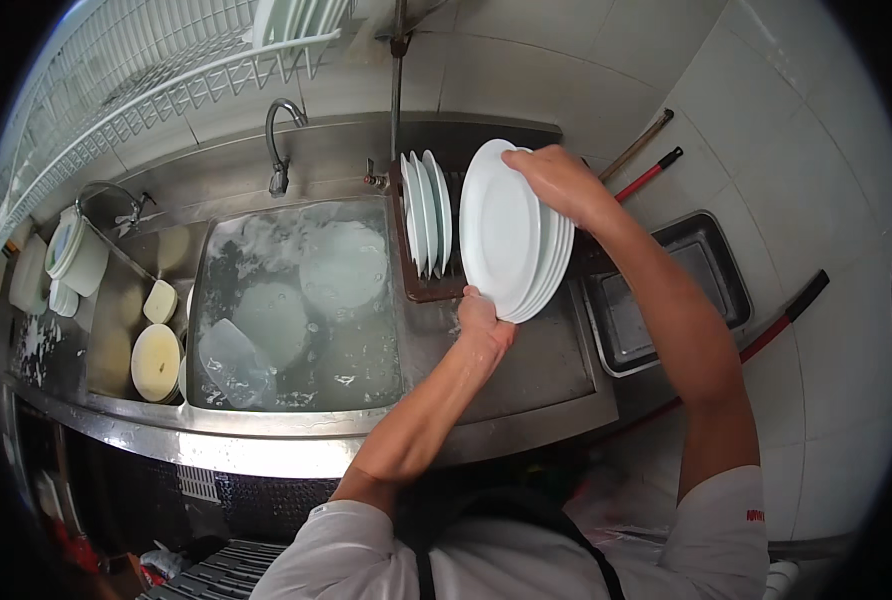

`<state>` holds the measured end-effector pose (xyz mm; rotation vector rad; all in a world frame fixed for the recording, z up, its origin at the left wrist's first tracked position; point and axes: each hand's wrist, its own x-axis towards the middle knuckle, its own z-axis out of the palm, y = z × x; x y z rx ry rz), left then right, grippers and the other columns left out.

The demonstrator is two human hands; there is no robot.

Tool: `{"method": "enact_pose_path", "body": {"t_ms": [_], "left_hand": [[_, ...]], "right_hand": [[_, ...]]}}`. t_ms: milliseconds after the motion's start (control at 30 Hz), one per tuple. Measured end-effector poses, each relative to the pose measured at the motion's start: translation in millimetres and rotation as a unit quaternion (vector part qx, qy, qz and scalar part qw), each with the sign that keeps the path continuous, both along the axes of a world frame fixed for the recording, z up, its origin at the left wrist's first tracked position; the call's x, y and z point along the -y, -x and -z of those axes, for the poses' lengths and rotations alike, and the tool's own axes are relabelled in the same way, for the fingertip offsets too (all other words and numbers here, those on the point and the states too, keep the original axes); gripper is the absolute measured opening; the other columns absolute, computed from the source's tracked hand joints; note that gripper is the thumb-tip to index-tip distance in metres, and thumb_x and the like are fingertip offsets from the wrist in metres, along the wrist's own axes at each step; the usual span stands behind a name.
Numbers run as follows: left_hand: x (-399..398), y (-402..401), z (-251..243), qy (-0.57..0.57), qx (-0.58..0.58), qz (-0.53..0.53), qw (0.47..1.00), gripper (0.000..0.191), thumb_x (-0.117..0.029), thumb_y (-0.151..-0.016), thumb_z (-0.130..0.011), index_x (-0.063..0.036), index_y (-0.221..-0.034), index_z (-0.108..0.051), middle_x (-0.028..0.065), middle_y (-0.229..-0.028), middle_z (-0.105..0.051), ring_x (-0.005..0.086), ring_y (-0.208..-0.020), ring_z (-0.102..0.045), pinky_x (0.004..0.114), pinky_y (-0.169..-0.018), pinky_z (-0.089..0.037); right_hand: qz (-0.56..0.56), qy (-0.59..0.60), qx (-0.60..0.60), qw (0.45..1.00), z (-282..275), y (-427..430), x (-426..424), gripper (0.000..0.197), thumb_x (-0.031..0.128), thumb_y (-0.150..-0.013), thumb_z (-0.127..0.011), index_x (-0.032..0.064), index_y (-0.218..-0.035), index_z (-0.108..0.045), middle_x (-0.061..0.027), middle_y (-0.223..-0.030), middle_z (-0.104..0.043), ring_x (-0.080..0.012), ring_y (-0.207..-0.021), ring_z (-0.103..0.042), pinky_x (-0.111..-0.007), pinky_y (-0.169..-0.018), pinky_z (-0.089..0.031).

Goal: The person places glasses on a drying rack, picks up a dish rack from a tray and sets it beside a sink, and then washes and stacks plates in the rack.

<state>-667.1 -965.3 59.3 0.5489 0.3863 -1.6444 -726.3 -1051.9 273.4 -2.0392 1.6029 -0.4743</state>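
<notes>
Between my two hands I hold a stack of several white oval plates (502,232), tilted nearly upright over the right drainboard. My left hand (485,324) grips the lower rims, and my right hand (555,180) grips the upper rims. Just left of the stack, other white plates (432,214) stand on edge in a brown plastic dish rack (446,289), partly hidden by the held stack. The steel sink basin (393,300) farther left is filled with cloudy water. Round pale plates (270,322) lie under the water, near a translucent plastic piece (236,367).
A curved faucet (277,150) rises behind the basin. Yellowish bowls (157,360) sit in the left basin. A white wire rack (183,79) with plates hangs above. Right of the drainboard are a metal tray (671,292) and red-handled tools (645,176) by the tiled wall.
</notes>
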Motion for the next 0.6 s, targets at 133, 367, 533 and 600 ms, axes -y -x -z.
{"method": "enact_pose_path", "body": {"t_ms": [133, 367, 533, 600], "left_hand": [[5.7, -4.9, -2.9, -0.038, -0.067, 0.005, 0.997, 0.040, -0.028, -0.108, -0.023, -0.0085, -0.130, -0.051, 0.0138, -0.126, -0.061, 0.0320, -0.107, -0.065, 0.052, -0.090, -0.055], [9.1, -7.1, 1.5, -0.041, -0.111, 0.005, 0.993, 0.039, -0.023, -0.107, -0.022, -0.0067, -0.130, -0.050, 0.0160, -0.118, -0.064, 0.0345, -0.097, -0.067, 0.051, -0.084, -0.059], [11.9, -1.4, 0.0, -0.039, -0.079, 0.000, 0.996, 0.037, -0.025, -0.108, -0.028, -0.0050, -0.129, -0.051, 0.0152, -0.118, -0.064, 0.0338, -0.098, -0.067, 0.051, -0.084, -0.059], [13.8, 0.5, -1.4, -0.037, -0.059, 0.005, 0.998, 0.036, -0.026, -0.108, -0.031, -0.0040, -0.128, -0.051, 0.0148, -0.118, -0.064, 0.0331, -0.098, -0.067, 0.050, -0.083, -0.059]], "right_hand": [[0.013, -0.005, -0.056, 0.998, -8.2, -25.4, 7.9, 0.064, 0.049, -0.093, -0.050, -0.0094, -0.112, -0.067, -0.0273, -0.111, -0.069, -0.0356, -0.099, -0.068, -0.042, -0.088, -0.050], [0.023, -0.017, -0.106, 0.994, -10.7, -53.4, 9.6, 0.077, 0.060, -0.094, -0.043, -0.0090, -0.122, -0.063, -0.0335, -0.129, -0.058, -0.0447, -0.120, -0.058, -0.044, -0.102, -0.045], [0.030, 0.009, -0.114, 0.993, -0.4, -35.8, 18.8, 0.072, 0.058, -0.094, -0.046, -0.0064, -0.116, -0.067, -0.0324, -0.125, -0.061, -0.0444, -0.117, -0.060, -0.045, -0.101, -0.046], [-0.040, 0.037, -0.195, 0.979, -0.2, -26.6, 22.9, 0.060, 0.053, -0.093, -0.053, -0.0030, -0.104, -0.073, -0.0280, -0.111, -0.068, -0.0410, -0.106, -0.065, -0.046, -0.093, -0.050]]}}
